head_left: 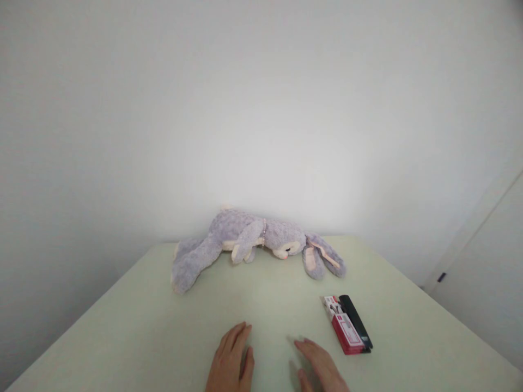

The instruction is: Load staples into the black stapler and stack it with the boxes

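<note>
**Head view: 2 open hands on a pale table, plush rabbit lying across the far edge**

Head camera first: we see our left hand [229,359] and right hand [321,367] at 6 o'clock, both palm-down with the fingers spread and loosely extended, gripping nothing. The left hand rests flat on the table [122,337]; the right looks to hover just above or barely touch it, and slight blur keeps us from telling which. A bare strip of tabletop lies between them.

Nearest the right hand, at about 3 o'clock from it, lies a small red-and-white packet [343,326] with a slim black bar [356,321] touching its far long side. Both lie flat and parallel, angled toward 11 o'clock. The packet looks like printed card or plastic, glossy and hard-edged; what the bar is we cannot tell.

At 12 o'clock, well apart from both hands, a plush rabbit [245,239] lies on its side near the wall [261,109]. Its limp sprawl suits soft stuffing: 1 leg trails toward 8 o'clock, 2 long ears flop toward 3 o'clock. The fur is fuzzy lilac-grey with cream patches.

The table is smooth, matte, pale green, with rounded far corners.
</note>
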Demonstrator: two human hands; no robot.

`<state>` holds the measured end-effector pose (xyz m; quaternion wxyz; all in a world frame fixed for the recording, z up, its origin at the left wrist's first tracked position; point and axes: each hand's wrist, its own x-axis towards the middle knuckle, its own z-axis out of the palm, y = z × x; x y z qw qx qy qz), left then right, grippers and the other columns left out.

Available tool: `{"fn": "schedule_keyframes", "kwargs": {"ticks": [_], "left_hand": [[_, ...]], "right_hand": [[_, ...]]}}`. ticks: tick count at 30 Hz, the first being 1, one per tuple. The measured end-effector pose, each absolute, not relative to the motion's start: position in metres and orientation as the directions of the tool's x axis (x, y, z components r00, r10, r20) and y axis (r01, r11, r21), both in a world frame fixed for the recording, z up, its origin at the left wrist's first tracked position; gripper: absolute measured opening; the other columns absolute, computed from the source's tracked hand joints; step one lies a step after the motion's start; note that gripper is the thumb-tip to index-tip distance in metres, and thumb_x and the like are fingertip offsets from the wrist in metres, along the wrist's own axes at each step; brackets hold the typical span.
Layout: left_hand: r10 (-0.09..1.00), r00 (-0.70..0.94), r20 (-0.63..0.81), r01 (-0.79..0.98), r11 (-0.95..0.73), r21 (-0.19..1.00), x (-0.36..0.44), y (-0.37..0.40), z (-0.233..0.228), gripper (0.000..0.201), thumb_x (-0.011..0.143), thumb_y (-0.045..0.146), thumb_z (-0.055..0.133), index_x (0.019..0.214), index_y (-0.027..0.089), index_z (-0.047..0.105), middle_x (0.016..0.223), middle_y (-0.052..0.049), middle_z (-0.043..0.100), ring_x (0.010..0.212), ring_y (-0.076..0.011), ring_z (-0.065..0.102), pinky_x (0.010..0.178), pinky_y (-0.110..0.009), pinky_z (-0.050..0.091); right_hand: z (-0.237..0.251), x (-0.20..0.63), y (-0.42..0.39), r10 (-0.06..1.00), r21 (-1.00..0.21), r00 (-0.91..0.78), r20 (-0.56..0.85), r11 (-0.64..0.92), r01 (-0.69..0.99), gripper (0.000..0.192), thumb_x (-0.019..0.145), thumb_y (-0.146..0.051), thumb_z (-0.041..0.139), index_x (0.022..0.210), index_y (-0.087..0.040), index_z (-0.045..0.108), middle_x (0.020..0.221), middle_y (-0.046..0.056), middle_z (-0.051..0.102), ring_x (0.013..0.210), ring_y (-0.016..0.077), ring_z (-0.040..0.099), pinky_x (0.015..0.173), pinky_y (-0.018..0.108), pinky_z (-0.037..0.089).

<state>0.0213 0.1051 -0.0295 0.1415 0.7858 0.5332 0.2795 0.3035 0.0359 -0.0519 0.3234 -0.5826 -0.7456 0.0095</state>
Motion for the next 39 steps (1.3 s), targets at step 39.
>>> {"fn": "schedule_keyframes", "kwargs": {"ticks": [39], "left_hand": [[0.911,0.380,0.162,0.894,-0.406,0.189,-0.010,0.098,-0.053,0.061,0.100,0.056,0.040,0.155,0.034,0.028,0.164,0.001,0.027,0.150,-0.0310,0.035,0.120,-0.053,0.036]], "right_hand": [[-0.069,0.237,0.069,0.905,-0.121,-0.215,0.367,0.276,0.954,0.075,0.099,-0.051,0.047,0.160,-0.039,0.004,0.161,-0.003,0.028,0.142,0.0346,0.046,0.108,0.054,0.046]]}}
